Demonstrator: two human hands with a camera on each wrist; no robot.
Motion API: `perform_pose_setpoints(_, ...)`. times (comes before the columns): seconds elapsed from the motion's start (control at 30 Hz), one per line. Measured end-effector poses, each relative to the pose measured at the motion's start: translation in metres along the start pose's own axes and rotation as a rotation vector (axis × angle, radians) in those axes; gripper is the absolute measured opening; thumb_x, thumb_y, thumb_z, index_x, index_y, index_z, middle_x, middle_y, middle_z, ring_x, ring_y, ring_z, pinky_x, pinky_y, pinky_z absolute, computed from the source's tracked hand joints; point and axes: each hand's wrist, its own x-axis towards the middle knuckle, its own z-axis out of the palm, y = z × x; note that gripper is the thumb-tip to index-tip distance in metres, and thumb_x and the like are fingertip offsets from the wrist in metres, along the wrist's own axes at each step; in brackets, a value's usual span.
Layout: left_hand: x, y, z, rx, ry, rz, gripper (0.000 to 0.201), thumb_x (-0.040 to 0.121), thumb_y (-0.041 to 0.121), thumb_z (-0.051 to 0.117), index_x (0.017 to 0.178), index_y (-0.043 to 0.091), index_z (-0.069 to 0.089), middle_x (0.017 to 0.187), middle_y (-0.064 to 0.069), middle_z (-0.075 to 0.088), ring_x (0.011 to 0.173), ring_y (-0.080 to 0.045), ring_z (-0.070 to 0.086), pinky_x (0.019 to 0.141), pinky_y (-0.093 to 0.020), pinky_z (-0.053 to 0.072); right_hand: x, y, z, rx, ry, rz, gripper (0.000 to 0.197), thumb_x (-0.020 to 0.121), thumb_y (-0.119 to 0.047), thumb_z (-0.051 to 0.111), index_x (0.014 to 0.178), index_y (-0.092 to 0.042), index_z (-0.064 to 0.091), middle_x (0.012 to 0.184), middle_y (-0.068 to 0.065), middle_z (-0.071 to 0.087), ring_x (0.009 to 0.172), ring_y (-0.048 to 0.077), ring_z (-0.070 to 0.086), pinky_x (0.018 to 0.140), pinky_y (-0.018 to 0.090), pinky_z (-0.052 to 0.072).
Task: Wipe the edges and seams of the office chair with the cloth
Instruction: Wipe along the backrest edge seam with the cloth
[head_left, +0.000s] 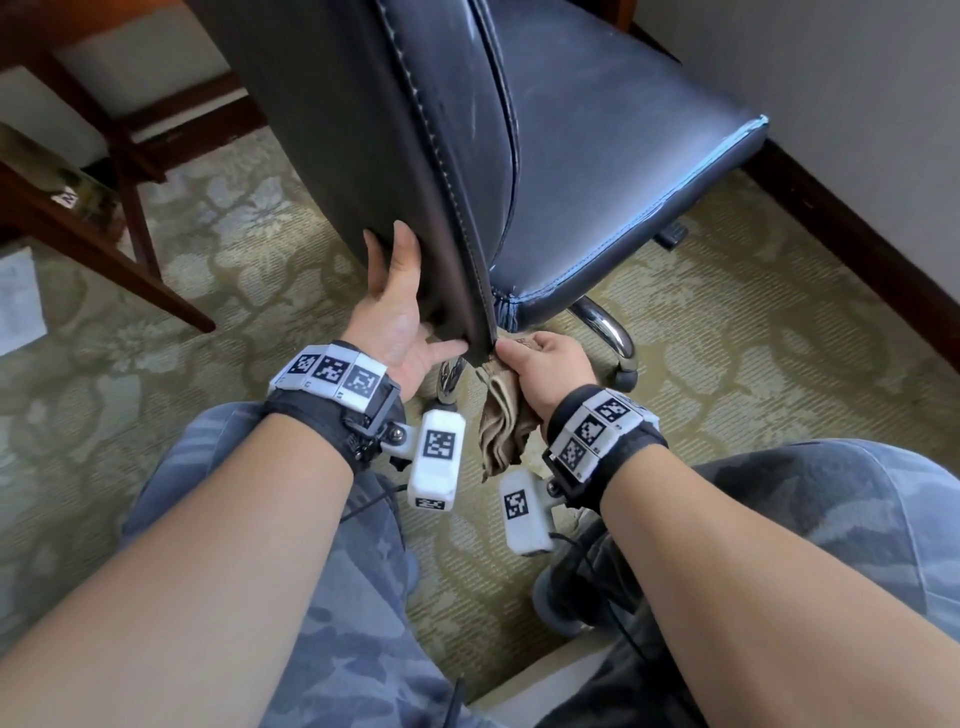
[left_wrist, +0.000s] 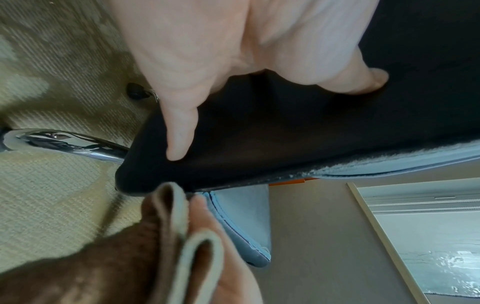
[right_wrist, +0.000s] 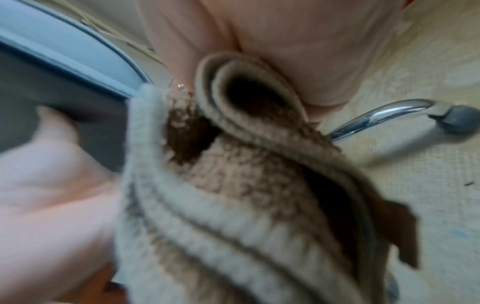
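Observation:
The office chair's dark leather backrest (head_left: 363, 130) stands in front of me, its stitched seam (head_left: 447, 171) running down the side edge, and its seat (head_left: 623, 171) lies beyond on the right. My left hand (head_left: 395, 291) lies flat on the rear of the backrest near its bottom corner, fingers straight, thumb toward the corner. In the left wrist view the left hand (left_wrist: 233, 51) presses the black panel (left_wrist: 285, 133). My right hand (head_left: 545, 364) grips a folded beige-brown cloth (head_left: 501, 421) and holds it against the backrest's bottom corner. The cloth (right_wrist: 233, 185) fills the right wrist view.
A chrome base leg (head_left: 608, 332) with a grey castor (right_wrist: 457, 119) sits on the patterned carpet under the seat. Dark wooden desk legs (head_left: 130, 171) stand at the left, with a paper sheet (head_left: 18, 301) on the floor. A wall with a dark baseboard (head_left: 857, 234) runs along the right.

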Motion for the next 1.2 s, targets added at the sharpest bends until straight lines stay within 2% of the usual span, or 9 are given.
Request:
perform_pose_setpoints(0.13,0.004,0.001,-0.004,-0.009,0.012,-0.013,0.14,0.04,0.086,0.085,0.161,0.045,0.028,0.155,0.003,0.054,0.131,-0.036,0.061,0.091,-0.083,0.044,-0.006,-0.009,-0.009,0.211,-0.025,-0.023,0.032,0.08,-0.033,0.079,0.086,-0.002,0.073,0.089,0.025,0.075,0.078,0.037,0.073,0.082,0.06,0.06)
perform_pose_setpoints(0.3,0.004,0.0,-0.006,0.001,0.002,-0.01,0.137,0.042,0.085,0.085,0.16,0.046,0.028,0.153,0.0,0.057,0.129,-0.036,0.063,0.09,-0.083,0.044,0.004,0.016,-0.007,-0.028,0.053,0.163,0.03,0.079,-0.041,0.075,0.083,-0.012,0.073,0.076,0.005,0.077,0.077,0.032,0.076,0.081,0.053,0.061)
perform_pose_setpoints(0.47,0.006,0.0,-0.008,0.016,0.015,-0.012,0.136,0.043,0.087,0.083,0.16,0.046,0.029,0.156,0.001,0.053,0.131,-0.038,0.061,0.09,-0.082,0.046,0.0,0.009,0.012,0.098,-0.008,0.194,0.04,0.066,-0.04,0.075,0.083,-0.004,0.071,0.085,0.018,0.077,0.084,0.044,0.074,0.078,0.061,0.06)
perform_pose_setpoints(0.57,0.008,0.002,-0.01,0.019,0.016,-0.007,0.132,0.046,0.088,0.082,0.16,0.046,0.029,0.156,0.001,0.053,0.132,-0.038,0.061,0.09,-0.082,0.046,-0.01,-0.006,0.01,0.22,-0.016,0.156,0.019,0.075,-0.029,0.078,0.071,-0.012,0.072,0.085,0.02,0.076,0.078,0.044,0.074,0.079,0.062,0.06)
perform_pose_setpoints(0.77,0.007,0.005,-0.014,0.026,0.014,0.01,0.128,0.048,0.085,0.081,0.159,0.046,0.032,0.149,-0.003,0.06,0.125,-0.039,0.066,0.088,-0.081,0.048,0.008,0.01,-0.015,0.112,0.023,0.211,0.015,0.083,-0.028,0.078,0.082,-0.014,0.074,0.079,0.012,0.077,0.072,0.034,0.074,0.078,0.048,0.063)
perform_pose_setpoints(0.93,0.007,0.005,-0.016,0.043,-0.005,0.011,0.126,0.048,0.084,0.081,0.159,0.047,0.032,0.148,-0.005,0.06,0.122,-0.039,0.068,0.09,-0.08,0.049,0.017,0.036,-0.005,0.017,-0.005,0.336,0.015,0.089,-0.026,0.075,0.084,-0.012,0.072,0.079,0.007,0.076,0.06,0.018,0.068,0.053,0.021,0.052)
perform_pose_setpoints(1.0,0.008,0.006,-0.017,0.053,-0.005,0.004,0.127,0.047,0.084,0.081,0.159,0.048,0.032,0.149,-0.004,0.059,0.122,-0.039,0.068,0.09,-0.079,0.049,0.02,0.034,0.008,0.031,-0.049,0.344,0.022,0.086,-0.034,0.076,0.082,-0.013,0.071,0.079,0.006,0.075,0.067,0.021,0.072,0.061,0.025,0.058)
perform_pose_setpoints(1.1,0.008,0.007,-0.017,0.056,-0.001,0.011,0.126,0.048,0.084,0.081,0.158,0.047,0.033,0.149,-0.006,0.059,0.122,-0.039,0.068,0.089,-0.079,0.05,0.049,0.056,0.026,0.09,-0.103,0.344,0.049,0.054,-0.06,0.077,0.08,-0.018,0.073,0.101,0.011,0.078,0.099,0.032,0.074,0.092,0.049,0.059)
perform_pose_setpoints(1.2,0.008,0.007,-0.017,0.042,0.024,0.017,0.125,0.046,0.083,0.082,0.156,0.047,0.036,0.15,-0.009,0.058,0.121,-0.04,0.068,0.087,-0.08,0.05,0.081,0.088,0.035,0.168,-0.163,0.372,0.054,0.042,-0.061,0.073,0.079,-0.021,0.075,0.11,0.011,0.077,0.108,0.034,0.072,0.096,0.054,0.057)
